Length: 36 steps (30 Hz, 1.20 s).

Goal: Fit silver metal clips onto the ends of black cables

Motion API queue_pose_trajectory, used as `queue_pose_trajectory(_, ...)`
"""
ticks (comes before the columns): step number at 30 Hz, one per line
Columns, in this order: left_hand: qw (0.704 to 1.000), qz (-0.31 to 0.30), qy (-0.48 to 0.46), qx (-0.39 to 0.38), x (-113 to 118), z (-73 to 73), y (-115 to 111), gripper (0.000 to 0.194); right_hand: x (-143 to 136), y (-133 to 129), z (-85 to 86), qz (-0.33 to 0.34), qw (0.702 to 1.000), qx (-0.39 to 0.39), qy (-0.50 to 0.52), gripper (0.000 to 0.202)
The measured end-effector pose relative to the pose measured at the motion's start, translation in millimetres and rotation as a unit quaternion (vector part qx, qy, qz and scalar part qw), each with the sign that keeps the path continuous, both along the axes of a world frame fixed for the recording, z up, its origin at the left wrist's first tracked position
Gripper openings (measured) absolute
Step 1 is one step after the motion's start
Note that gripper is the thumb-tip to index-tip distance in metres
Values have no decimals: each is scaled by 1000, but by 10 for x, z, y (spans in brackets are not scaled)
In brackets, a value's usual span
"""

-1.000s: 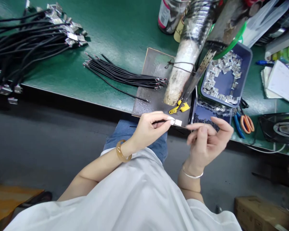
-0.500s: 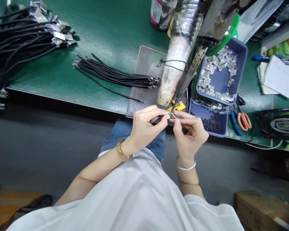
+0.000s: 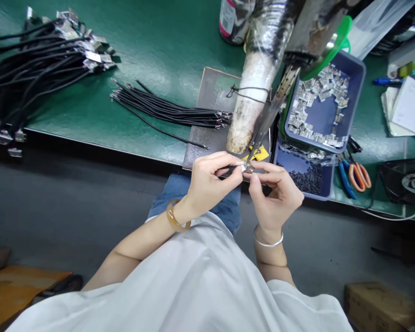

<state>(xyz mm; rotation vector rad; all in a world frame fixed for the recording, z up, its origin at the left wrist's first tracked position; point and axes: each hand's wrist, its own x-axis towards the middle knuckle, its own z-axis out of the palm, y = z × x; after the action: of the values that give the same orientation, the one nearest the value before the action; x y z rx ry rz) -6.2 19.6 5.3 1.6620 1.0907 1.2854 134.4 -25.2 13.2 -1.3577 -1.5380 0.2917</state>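
My left hand (image 3: 212, 177) is closed in a pinch around the end of a black cable (image 3: 234, 166). A small silver metal connector (image 3: 244, 167) shows at its fingertips. My right hand (image 3: 275, 186) meets it from the other side, thumb and fingers pinched at the connector's right end. The exact contact is partly hidden by the fingers. Just beyond them stands the narrow metal tip of a soldering iron (image 3: 261, 129), beside a white wrapped tube (image 3: 245, 99). A yellow piece (image 3: 261, 153) lies beneath. Cut black cables (image 3: 173, 110) rest on a dark board (image 3: 210, 87).
A blue bin (image 3: 355, 99) of silver connector shells stands at right, above another bin (image 3: 327, 186) of small black pieces. Orange-and-blue-handled pliers (image 3: 359, 176) lie beside them. Finished-looking cables with metal ends (image 3: 48, 60) are heaped at left. A bottle (image 3: 233, 20) stands behind.
The view has shifted slightly, so the bench things sit a little further right. My hands stay together; the silver piece between the fingertips has turned a little.
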Motion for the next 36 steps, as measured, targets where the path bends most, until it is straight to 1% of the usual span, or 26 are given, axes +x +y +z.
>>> queue_pose_trajectory(5,1000,-22,6,-22,-7,-17,-31,12,13,-57,-14,6,1000,-5,-15,10)
queue_pose_trajectory(9,999,-29,20,2,-24,-35,-39,13,-13,-75,-36,2,1000,11,-25,11)
queue_pose_trajectory(11,997,-28,55,35,-45,-15,-65,14,-6,-87,-43,-4,1000,0,2,9)
queue_pose_trajectory(13,984,-40,145,92,-70,21,-138,18,29,-112,-25,-19,998,-17,49,8)
queue_pose_trajectory(14,968,-64,209,125,-80,40,-198,19,56,-129,0,-28,997,-23,72,7)
queue_pose_trajectory(15,943,-103,275,154,-88,54,-272,20,85,-149,37,-33,995,-28,89,8)
queue_pose_trajectory(16,912,-156,335,178,-91,61,-358,19,112,-169,84,-28,994,-39,96,8)
queue_pose_trajectory(17,878,-217,380,193,-90,59,-452,18,133,-188,139,-9,994,-59,91,10)
queue_pose_trajectory(19,815,-331,429,203,-74,27,-643,18,147,-214,247,69,989,-122,52,12)
queue_pose_trajectory(21,768,-405,451,206,-48,-31,-807,20,118,-218,316,159,971,-177,0,14)
queue_pose_trajectory(23,742,-436,463,213,-19,-93,-920,19,65,-202,328,219,955,-197,-27,15)
queue_pose_trajectory(24,733,-442,468,219,-5,-117,-955,18,38,-190,315,237,951,-198,-27,15)
queue_pose_trajectory(26,715,-450,481,234,13,-138,-984,16,1,-168,277,251,948,-197,-9,16)
queue_pose_trajectory(28,704,-457,483,251,6,-115,-960,15,-7,-162,251,252,948,-193,20,17)
queue_pose_trajectory(29,708,-458,471,258,-12,-86,-931,15,-2,-165,249,250,949,-191,33,18)
queue_pose_trajectory(30,721,-460,448,262,-40,-45,-891,15,9,-173,254,246,950,-188,43,18)
queue_pose_trajectory(31,740,-463,413,261,-80,6,-842,16,24,-184,266,240,952,-185,49,18)
queue_pose_trajectory(32,767,-463,367,253,-131,63,-785,15,42,-195,283,232,954,-182,51,18)
queue_pose_trajectory(34,840,-437,242,213,-259,185,-656,12,79,-216,324,212,960,-178,42,18)
queue_pose_trajectory(35,886,-394,167,179,-330,240,-589,11,95,-223,344,203,963,-176,35,19)
queue_pose_trajectory(36,930,-329,87,141,-400,285,-522,11,106,-228,362,199,964,-175,28,19)
